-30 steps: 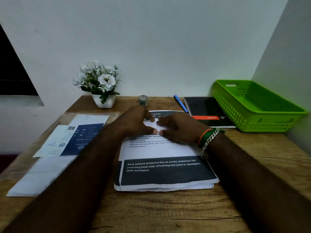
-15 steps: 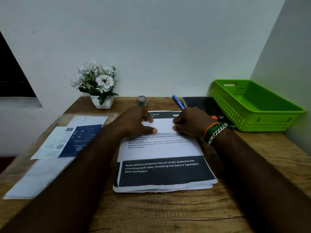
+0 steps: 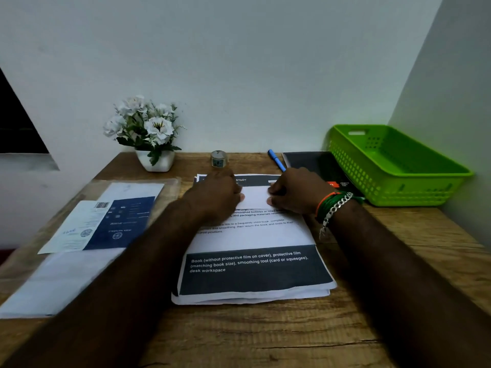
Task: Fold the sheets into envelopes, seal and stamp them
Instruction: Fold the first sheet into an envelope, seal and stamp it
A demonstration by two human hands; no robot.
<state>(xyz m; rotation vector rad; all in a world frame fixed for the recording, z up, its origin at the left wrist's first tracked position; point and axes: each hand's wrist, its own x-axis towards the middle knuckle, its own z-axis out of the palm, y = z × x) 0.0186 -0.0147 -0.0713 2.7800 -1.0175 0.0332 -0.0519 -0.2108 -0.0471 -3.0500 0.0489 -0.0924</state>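
Both hands, left hand (image 3: 216, 193) and right hand (image 3: 295, 191), pressing folded top sheet (image 3: 255, 197) at 12 o'clock; thin, floppy, creases easily, best held by edges.

Single head-worn view, forward and down, close over the desk (image 3: 265, 335) toward the wall corner.

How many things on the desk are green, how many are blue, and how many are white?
Green: 1, the basket
Blue: 2, the pen and the leaflet
White: 2, the flower pot and the folded sheet under the left hand and right hand
Total: 5
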